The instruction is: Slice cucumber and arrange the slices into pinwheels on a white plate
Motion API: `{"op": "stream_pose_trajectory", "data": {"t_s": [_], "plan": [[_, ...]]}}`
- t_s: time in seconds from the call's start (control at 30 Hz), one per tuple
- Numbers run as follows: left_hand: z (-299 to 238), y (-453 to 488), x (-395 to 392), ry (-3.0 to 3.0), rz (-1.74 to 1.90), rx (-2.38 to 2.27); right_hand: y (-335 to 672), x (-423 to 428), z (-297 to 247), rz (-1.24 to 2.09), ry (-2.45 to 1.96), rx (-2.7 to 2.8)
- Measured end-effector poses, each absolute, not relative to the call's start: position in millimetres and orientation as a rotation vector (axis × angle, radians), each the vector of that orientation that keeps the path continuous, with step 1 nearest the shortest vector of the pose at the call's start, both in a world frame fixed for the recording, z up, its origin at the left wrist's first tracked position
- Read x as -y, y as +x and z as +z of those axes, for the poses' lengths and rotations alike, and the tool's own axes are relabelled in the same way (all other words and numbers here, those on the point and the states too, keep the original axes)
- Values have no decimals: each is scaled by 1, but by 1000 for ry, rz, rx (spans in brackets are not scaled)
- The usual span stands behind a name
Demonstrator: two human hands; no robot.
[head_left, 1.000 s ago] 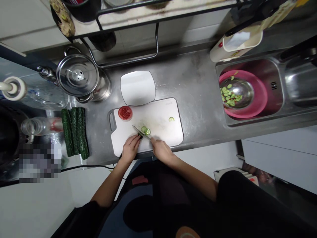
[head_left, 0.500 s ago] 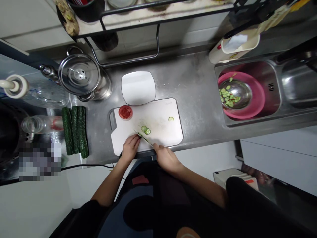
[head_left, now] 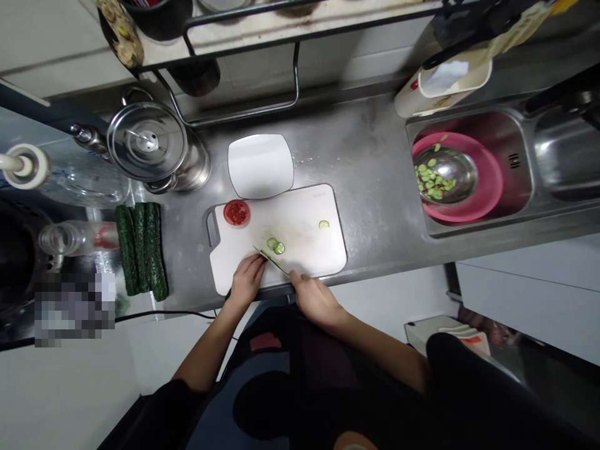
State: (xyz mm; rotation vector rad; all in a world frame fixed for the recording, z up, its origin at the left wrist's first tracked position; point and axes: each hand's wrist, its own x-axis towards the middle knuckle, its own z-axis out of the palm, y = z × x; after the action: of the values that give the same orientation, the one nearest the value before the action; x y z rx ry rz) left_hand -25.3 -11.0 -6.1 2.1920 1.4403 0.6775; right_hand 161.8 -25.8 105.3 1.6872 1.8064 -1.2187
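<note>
My left hand [head_left: 247, 281] rests on the near edge of the white cutting board [head_left: 309, 250], fingers curled on a small end piece of cucumber that is mostly hidden. My right hand [head_left: 313, 295] grips the handle of a knife [head_left: 272, 259], whose blade lies slanted against my left fingertips. Two cucumber slices [head_left: 275, 245] lie just beyond the blade. One more cucumber slice [head_left: 324, 224] sits further right on the board. A small pile of chopped red pieces [head_left: 237, 213] lies near the board's handle hole.
Three whole cucumbers [head_left: 140, 248] lie left of the board. A white square plate [head_left: 260, 165] and a lidded steel pot [head_left: 149, 145] stand behind. In the sink at right, a steel bowl of slices [head_left: 439, 177] sits in a pink basin [head_left: 487, 187]. Bottles crowd the far left.
My right hand has drawn back towards me with the knife, and the blade has slid nearer along the board. My left hand has stayed in place.
</note>
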Motion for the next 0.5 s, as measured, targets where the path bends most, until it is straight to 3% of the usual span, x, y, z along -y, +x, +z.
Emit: {"op": "stream_pose_trajectory", "data": {"t_s": [0.5], "plan": [[-5,-25,10,2200,648,-1452,157,12,100,-1260,1644,-1801]]}}
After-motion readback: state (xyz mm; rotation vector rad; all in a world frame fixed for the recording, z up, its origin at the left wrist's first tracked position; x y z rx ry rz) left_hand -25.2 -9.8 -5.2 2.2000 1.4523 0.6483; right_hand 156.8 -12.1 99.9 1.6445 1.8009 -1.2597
